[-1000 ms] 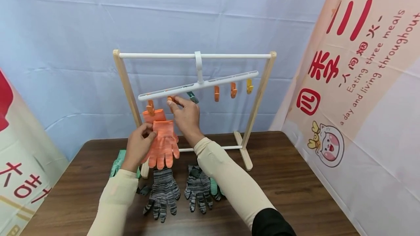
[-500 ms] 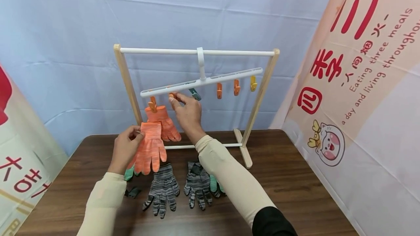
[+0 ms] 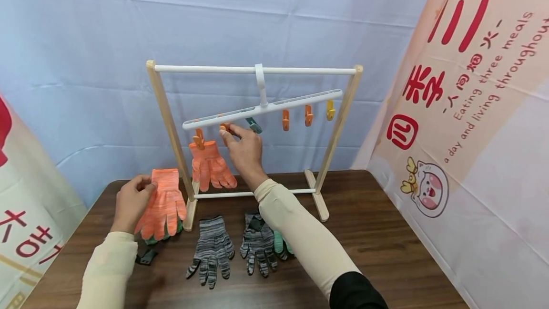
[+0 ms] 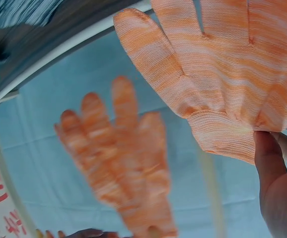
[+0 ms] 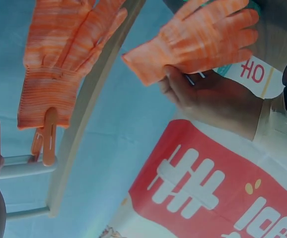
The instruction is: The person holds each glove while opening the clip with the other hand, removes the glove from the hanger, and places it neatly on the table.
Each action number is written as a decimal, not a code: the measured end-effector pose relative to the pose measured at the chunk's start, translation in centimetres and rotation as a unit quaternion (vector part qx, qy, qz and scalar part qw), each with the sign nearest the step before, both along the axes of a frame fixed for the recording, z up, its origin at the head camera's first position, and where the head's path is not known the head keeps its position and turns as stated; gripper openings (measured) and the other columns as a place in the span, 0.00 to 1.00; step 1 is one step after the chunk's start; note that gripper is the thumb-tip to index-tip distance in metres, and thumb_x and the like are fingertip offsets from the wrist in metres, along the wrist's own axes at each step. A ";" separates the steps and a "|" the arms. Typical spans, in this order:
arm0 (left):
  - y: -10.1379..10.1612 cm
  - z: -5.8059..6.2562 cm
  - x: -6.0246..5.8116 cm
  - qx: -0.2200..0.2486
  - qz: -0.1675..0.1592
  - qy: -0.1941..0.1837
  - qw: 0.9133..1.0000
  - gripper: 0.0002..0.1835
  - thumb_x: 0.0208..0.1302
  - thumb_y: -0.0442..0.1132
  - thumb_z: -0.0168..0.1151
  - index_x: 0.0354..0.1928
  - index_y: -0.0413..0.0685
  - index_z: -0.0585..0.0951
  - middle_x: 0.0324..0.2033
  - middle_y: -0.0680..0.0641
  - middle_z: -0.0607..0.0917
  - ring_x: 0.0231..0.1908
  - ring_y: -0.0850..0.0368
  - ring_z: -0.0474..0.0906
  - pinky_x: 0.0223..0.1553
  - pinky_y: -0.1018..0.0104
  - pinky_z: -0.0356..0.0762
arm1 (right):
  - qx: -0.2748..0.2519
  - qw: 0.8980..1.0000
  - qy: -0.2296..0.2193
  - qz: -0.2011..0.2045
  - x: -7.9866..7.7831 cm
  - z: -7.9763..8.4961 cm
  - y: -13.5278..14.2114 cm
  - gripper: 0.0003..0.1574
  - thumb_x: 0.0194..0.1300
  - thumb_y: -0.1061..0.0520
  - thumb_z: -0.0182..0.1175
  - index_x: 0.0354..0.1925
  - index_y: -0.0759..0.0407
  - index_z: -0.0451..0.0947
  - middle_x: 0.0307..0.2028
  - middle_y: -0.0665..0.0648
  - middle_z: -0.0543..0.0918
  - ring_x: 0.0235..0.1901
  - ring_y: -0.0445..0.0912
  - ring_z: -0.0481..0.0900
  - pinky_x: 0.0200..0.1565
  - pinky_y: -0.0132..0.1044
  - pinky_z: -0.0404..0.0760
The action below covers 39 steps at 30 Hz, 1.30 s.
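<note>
My left hand [image 3: 133, 201] pinches an orange knit glove [image 3: 165, 204] near its cuff, out to the left of the rack; the glove's fingers hang down. A second orange glove [image 3: 210, 166] hangs by its cuff from an orange clothespin [image 3: 198, 139] at the low left end of the white hanger [image 3: 263, 108]. With thumb and fingers my right hand [image 3: 246, 151] pinches another orange clothespin [image 3: 225, 128] under the hanger bar. In the right wrist view the left hand [image 5: 198, 91] grips the glove at the edge of its cuff.
The hanger tilts, hooked on a wooden rack [image 3: 257, 69]. A green clothespin [image 3: 254, 125], orange ones and a yellow one [image 3: 330, 110] hang along it. Two grey striped gloves [image 3: 212, 252] lie on the table [image 3: 364, 252]; green gloves [image 3: 279, 243] show partly, and a black piece [image 3: 147, 256] lies left.
My left hand has carried the orange glove left and slightly down, away from the hanging one, which is now uncovered. The right hand stays on its clothespin.
</note>
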<state>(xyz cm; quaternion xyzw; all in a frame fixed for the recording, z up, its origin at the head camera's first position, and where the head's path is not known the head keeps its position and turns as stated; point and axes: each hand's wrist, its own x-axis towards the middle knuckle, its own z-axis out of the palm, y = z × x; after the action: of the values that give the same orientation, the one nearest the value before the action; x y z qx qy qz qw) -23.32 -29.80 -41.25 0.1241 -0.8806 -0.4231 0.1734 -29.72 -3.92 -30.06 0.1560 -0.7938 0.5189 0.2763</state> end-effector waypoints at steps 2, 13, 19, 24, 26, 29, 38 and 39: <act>-0.9 -0.2 0.1 -0.002 0.009 -0.009 1.000 0.18 0.68 0.48 0.47 0.53 0.46 0.74 0.43 0.41 0.76 0.38 0.49 0.71 0.30 0.60 0.69 | 0.000 1.000 0.000 0.003 0.0 0.0 0.0 0.16 0.58 0.46 0.63 0.44 0.46 0.83 0.37 0.44 0.84 0.38 0.35 0.79 0.34 0.29 0.76; -5.2 -0.7 0.6 0.029 0.016 -0.030 0.999 0.24 0.68 0.51 0.45 0.58 0.44 0.71 0.52 0.37 0.72 0.48 0.41 0.69 0.35 0.54 0.70 | 0.007 1.000 0.004 -0.006 0.0 -0.1 0.1 0.16 0.57 0.46 0.63 0.44 0.46 0.83 0.37 0.44 0.84 0.40 0.37 0.78 0.35 0.30 0.76; -6.7 -1.5 0.9 0.037 0.026 -0.043 0.998 0.26 0.68 0.53 0.44 0.60 0.43 0.69 0.57 0.36 0.69 0.50 0.38 0.67 0.35 0.50 0.69 | 0.011 1.000 -0.001 0.003 0.1 -0.2 0.1 0.16 0.58 0.44 0.61 0.45 0.45 0.82 0.39 0.43 0.83 0.42 0.37 0.77 0.36 0.31 0.76; -7.8 -2.3 1.1 0.038 0.034 -0.057 0.997 0.26 0.67 0.52 0.45 0.59 0.41 0.70 0.53 0.36 0.71 0.46 0.42 0.69 0.32 0.55 0.69 | 0.010 1.000 0.000 0.000 0.0 -0.4 0.3 0.16 0.59 0.44 0.61 0.45 0.44 0.82 0.39 0.42 0.83 0.42 0.36 0.77 0.37 0.31 0.76; -8.3 -2.7 1.2 0.040 0.033 -0.065 0.997 0.27 0.67 0.52 0.45 0.59 0.40 0.69 0.53 0.36 0.71 0.45 0.42 0.69 0.32 0.55 0.69 | 0.010 1.000 -0.002 -0.001 0.0 -0.4 0.3 0.16 0.58 0.44 0.61 0.45 0.44 0.82 0.39 0.42 0.83 0.42 0.36 0.77 0.37 0.31 0.76; -9.4 -3.4 1.4 0.042 0.029 -0.074 0.996 0.27 0.67 0.51 0.45 0.59 0.38 0.68 0.53 0.34 0.70 0.46 0.40 0.69 0.32 0.55 0.70 | 0.011 1.000 -0.006 0.000 0.0 -0.5 0.3 0.16 0.58 0.44 0.61 0.45 0.44 0.82 0.39 0.42 0.83 0.42 0.36 0.77 0.38 0.32 0.76; -10.8 -4.5 1.5 0.038 0.036 -0.100 0.994 0.29 0.67 0.50 0.45 0.61 0.35 0.67 0.57 0.30 0.67 0.50 0.34 0.66 0.35 0.52 0.70 | 0.013 1.000 0.009 0.011 0.2 -0.5 0.5 0.17 0.59 0.44 0.60 0.46 0.45 0.81 0.40 0.43 0.83 0.42 0.37 0.77 0.39 0.32 0.76; -10.9 -4.5 1.5 0.038 0.036 -0.102 0.993 0.29 0.67 0.49 0.45 0.61 0.34 0.66 0.57 0.29 0.67 0.50 0.34 0.66 0.36 0.51 0.70 | 0.013 1.000 0.007 0.012 0.2 -0.5 0.6 0.17 0.59 0.44 0.60 0.47 0.45 0.81 0.40 0.43 0.83 0.42 0.37 0.77 0.38 0.32 0.76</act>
<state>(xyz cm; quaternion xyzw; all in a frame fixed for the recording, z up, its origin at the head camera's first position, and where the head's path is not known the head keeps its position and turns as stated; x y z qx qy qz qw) -21.81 -40.67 -45.78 0.2050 -0.8719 -0.4347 0.0934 -29.50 -3.36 -30.59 0.1730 -0.7963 0.5111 0.2736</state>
